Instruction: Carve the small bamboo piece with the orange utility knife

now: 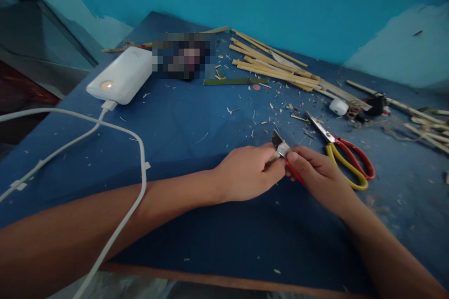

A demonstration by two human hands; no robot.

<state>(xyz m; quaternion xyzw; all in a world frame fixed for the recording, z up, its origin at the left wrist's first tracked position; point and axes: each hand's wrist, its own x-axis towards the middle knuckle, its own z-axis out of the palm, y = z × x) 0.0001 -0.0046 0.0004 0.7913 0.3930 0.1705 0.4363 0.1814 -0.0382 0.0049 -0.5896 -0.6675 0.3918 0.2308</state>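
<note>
My right hand (321,175) is closed around the red handle of a small knife (281,148) with a metal collar and a short dark blade pointing up and away. Against the metal part, my left hand (247,173) is closed, thumb and fingers pressed together. A pale sliver shows between them, but what they hold is mostly hidden. Scissors (345,156) with one red and one yellow handle lie just beyond my right hand, blades slightly apart. Thin shavings are scattered in front of both hands.
Pale split sticks (273,65) lie by the blue wall, near a green strip (235,81). At left is a white power bank (121,74); its white cable (143,163) crosses my left forearm. A white earbud case (338,107) and string-tied sticks (428,126) lie right. A blurred patch hides something behind.
</note>
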